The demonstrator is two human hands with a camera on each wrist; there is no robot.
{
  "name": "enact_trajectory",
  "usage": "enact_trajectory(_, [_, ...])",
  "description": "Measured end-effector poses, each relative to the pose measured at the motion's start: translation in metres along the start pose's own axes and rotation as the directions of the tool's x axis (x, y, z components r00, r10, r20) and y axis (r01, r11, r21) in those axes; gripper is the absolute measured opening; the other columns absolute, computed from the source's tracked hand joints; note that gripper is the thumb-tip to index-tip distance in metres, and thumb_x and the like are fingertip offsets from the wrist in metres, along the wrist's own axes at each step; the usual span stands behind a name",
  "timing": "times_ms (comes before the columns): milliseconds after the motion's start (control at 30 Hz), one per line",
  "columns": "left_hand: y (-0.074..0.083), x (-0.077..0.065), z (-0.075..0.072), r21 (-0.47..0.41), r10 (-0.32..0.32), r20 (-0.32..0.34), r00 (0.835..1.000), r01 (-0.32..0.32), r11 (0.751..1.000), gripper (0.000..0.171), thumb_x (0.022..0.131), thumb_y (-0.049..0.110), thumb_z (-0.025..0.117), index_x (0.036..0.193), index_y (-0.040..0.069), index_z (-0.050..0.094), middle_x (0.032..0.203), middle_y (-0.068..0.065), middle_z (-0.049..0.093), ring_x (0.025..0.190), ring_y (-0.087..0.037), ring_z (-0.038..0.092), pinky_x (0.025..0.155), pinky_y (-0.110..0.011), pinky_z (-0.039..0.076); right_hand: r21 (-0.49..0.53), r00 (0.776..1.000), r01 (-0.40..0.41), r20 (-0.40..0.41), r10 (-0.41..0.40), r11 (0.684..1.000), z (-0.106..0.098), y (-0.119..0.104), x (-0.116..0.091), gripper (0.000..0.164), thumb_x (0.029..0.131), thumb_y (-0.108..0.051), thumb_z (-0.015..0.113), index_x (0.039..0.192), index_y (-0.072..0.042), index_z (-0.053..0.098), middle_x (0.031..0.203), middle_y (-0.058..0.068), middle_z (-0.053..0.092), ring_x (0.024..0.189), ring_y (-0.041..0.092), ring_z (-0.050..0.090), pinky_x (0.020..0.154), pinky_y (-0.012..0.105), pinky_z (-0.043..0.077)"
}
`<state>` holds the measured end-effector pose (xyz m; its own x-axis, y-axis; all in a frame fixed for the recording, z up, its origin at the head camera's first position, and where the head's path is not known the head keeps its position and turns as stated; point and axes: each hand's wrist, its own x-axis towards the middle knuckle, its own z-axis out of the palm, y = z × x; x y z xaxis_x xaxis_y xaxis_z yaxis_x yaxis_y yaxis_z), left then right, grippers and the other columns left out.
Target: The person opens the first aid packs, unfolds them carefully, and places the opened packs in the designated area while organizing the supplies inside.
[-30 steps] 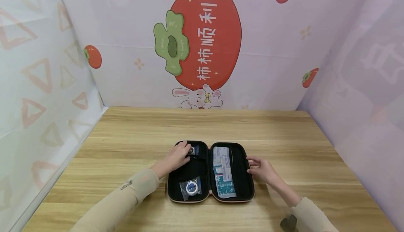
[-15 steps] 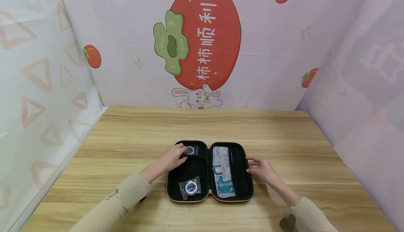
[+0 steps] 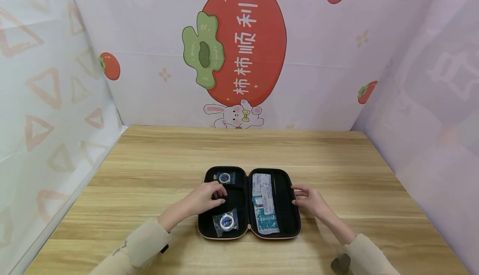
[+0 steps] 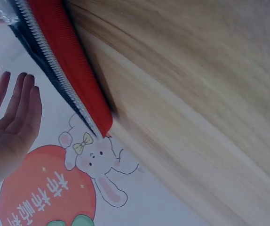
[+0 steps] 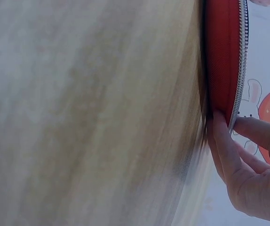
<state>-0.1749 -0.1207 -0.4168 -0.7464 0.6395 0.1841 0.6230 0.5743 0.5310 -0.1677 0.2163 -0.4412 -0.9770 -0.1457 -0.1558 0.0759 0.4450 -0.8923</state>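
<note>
A zip case (image 3: 287,225) lies spread flat on the table, black inside, with a red outside (image 5: 222,52) and silver zipper in the right wrist view. Over the middle of its left half hovers my left hand (image 3: 205,198), fingers loosely bent and holding nothing; the left wrist view shows this hand (image 4: 15,113) apart from the case. Small bagged white rings with blue centres, one upper (image 3: 224,178) and one lower (image 3: 227,222), lie in that half. My right hand (image 3: 312,202) holds the case's right edge, thumb and fingers on either side of the rim.
In the case's right half are white paper packets (image 3: 267,196) and a teal packet (image 3: 267,221), beside a thin gold-coloured stick (image 3: 275,185). The wooden table (image 3: 149,158) meets printed cloth walls (image 3: 318,79) at the back and sides.
My left hand has drawn back from the upper bagged ring toward the middle of the left half, leaving that ring in full view. My right hand has stayed at the right edge.
</note>
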Motion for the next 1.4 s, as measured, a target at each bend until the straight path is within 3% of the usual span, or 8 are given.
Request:
enact_trajectory(267, [0.009, -0.012, 0.003, -0.102, -0.015, 0.094, 0.995, 0.024, 0.994, 0.014, 0.079, 0.01, 0.064, 0.09, 0.003, 0.061, 0.079, -0.003, 0.058, 0.072, -0.012, 0.055, 0.062, -0.018, 0.049, -0.026, 1.0, 0.007, -0.009, -0.007, 1.0, 0.0, 0.0, 0.001, 0.044, 0.075, 0.01, 0.059, 0.118, 0.012, 0.047, 0.106, 0.032, 0.054, 0.088, 0.031, 0.059, 0.062, 0.028, 0.055])
enact_trajectory(567, [0.012, -0.019, 0.009, -0.111, -0.052, 0.144, 0.988, 0.068, 0.992, 0.021, 0.075, 0.016, 0.068, 0.092, 0.006, 0.062, 0.08, 0.001, 0.056, 0.071, -0.009, 0.052, 0.063, -0.017, 0.047, -0.031, 1.0, -0.009, -0.008, 0.009, 0.999, 0.0, -0.001, 0.0, 0.045, 0.076, 0.009, 0.059, 0.119, 0.011, 0.047, 0.108, 0.032, 0.054, 0.088, 0.03, 0.059, 0.062, 0.027, 0.055])
enact_trajectory(800, [0.014, -0.021, 0.015, -0.128, -0.122, 0.197, 0.973, 0.149, 0.98, 0.033, 0.073, 0.026, 0.07, 0.097, 0.006, 0.061, 0.081, 0.003, 0.05, 0.072, -0.01, 0.048, 0.062, -0.019, 0.045, -0.022, 1.0, 0.009, -0.003, -0.009, 1.0, -0.001, 0.001, 0.001, 0.044, 0.076, 0.01, 0.058, 0.119, 0.011, 0.047, 0.108, 0.032, 0.053, 0.089, 0.031, 0.059, 0.062, 0.028, 0.055])
enact_trajectory(1400, [0.016, -0.022, 0.023, -0.113, -0.152, 0.195, 0.969, 0.177, 0.978, 0.039, 0.072, 0.025, 0.071, 0.103, 0.004, 0.06, 0.079, 0.004, 0.05, 0.071, -0.008, 0.045, 0.059, -0.018, 0.042, 0.002, 1.0, 0.022, 0.0, -0.022, 1.0, -0.001, 0.0, 0.001, 0.044, 0.076, 0.01, 0.058, 0.119, 0.012, 0.046, 0.106, 0.032, 0.055, 0.088, 0.031, 0.059, 0.062, 0.027, 0.055])
